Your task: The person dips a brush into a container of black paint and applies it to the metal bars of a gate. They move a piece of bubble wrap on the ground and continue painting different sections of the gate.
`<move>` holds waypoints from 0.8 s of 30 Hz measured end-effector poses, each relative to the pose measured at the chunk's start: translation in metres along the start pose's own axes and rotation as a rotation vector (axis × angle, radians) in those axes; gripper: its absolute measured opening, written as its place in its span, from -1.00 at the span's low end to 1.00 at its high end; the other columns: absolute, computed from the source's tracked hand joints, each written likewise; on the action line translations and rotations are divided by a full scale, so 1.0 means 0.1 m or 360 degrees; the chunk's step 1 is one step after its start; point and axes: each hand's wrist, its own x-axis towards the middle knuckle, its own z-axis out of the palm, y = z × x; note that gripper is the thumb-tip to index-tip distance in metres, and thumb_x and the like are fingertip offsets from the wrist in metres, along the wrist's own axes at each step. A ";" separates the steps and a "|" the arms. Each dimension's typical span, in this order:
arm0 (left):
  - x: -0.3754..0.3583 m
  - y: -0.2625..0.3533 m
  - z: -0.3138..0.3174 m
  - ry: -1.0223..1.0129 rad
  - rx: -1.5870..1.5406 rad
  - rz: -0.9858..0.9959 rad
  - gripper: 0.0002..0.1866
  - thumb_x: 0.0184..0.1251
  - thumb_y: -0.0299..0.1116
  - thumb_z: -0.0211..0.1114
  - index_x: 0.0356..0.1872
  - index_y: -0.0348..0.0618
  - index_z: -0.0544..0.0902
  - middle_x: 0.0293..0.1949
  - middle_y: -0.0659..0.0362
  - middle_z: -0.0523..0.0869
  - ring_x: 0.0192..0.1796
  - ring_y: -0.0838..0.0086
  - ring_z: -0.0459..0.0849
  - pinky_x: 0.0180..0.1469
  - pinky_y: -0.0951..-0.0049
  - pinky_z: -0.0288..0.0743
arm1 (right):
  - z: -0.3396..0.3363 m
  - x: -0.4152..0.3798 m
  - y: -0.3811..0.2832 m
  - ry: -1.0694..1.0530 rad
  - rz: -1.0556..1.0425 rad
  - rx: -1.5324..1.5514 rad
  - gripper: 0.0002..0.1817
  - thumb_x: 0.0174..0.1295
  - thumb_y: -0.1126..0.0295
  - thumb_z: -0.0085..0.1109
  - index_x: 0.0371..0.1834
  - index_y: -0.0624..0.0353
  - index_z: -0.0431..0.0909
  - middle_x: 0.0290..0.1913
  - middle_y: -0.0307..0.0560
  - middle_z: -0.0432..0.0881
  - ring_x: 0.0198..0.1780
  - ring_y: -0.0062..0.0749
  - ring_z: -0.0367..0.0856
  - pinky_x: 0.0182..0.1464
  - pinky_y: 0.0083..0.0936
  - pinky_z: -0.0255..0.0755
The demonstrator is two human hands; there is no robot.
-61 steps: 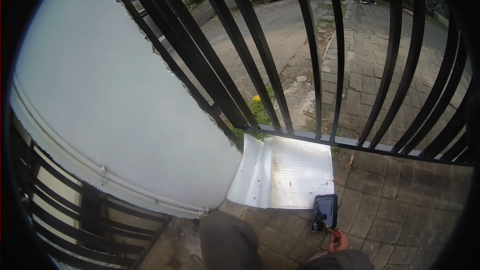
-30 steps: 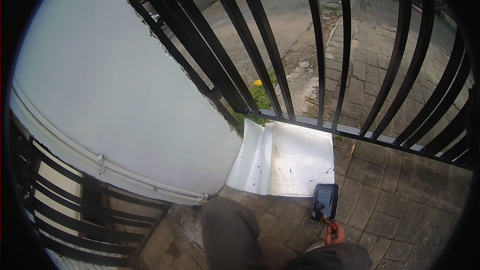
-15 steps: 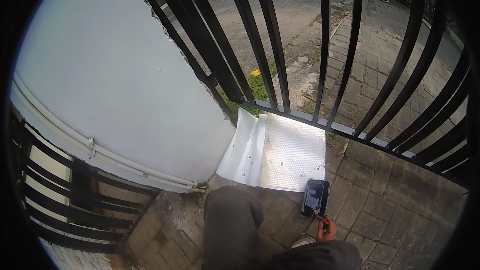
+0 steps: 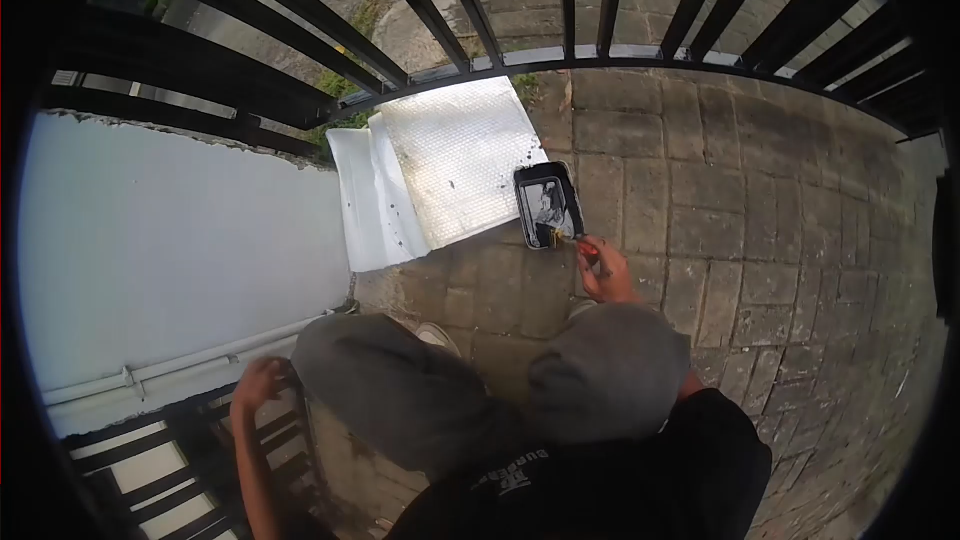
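Observation:
My right hand (image 4: 608, 272) is closed around the red handle of a paintbrush (image 4: 588, 251). The brush's tip is at the lower right corner of a black paint tray (image 4: 549, 205), which has dark wet paint inside. The tray's upper left part meets the edge of a silvery bubble-foil sheet (image 4: 465, 155) spotted with black drops. My left hand (image 4: 263, 381) hangs beside my left knee near the wall's base, fingers apart and loosely curved, with nothing visible in it.
A black metal gate (image 4: 520, 62) curves across the top, just beyond the foil. At the left stands a pale wall (image 4: 180, 240) with white pipes (image 4: 200, 360) along its base. Black railings (image 4: 170, 460) are at the lower left. Brick paving (image 4: 700, 200) lies under the tray.
The view has turned and tilted down, so the tray and foil appear higher and further left. My left hand has come into view. My right hand still holds the brush at the tray.

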 end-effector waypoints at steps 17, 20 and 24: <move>3.22 3.66 1.29 -0.0435 0.0396 0.0485 -0.56 0.29 -0.14 0.19 -0.11 -0.41 0.65 -0.29 -0.03 0.72 -0.33 0.33 0.72 -0.39 0.32 0.69 | 0.26 -0.01 0.23 0.0216 0.0225 0.0013 -0.74 0.18 0.47 0.22 -0.05 0.22 0.53 -0.26 -0.02 0.66 -0.37 -0.37 0.66 -0.29 -0.50 0.52; 3.29 3.62 1.77 -0.0466 -0.0157 0.0511 -0.61 0.27 -0.20 0.26 -0.13 -0.41 0.67 -0.33 0.03 0.73 -0.35 0.36 0.72 -0.40 0.35 0.70 | 0.33 -0.10 0.24 0.0454 0.0600 0.0195 -0.74 0.26 0.39 0.20 -0.02 0.23 0.51 -0.29 -0.07 0.67 -0.38 -0.49 0.62 -0.31 -0.53 0.50; 3.27 3.41 2.11 -0.0308 -0.0415 0.0386 -0.72 0.23 -0.28 0.32 -0.31 -0.37 0.71 -0.55 0.14 0.69 -0.56 0.54 0.61 -0.53 0.48 0.54 | 0.37 -0.08 0.28 0.0658 0.1105 0.0769 -0.73 0.31 0.31 0.19 -0.06 0.26 0.48 -0.34 -0.12 0.64 -0.39 -0.54 0.60 -0.37 -0.59 0.47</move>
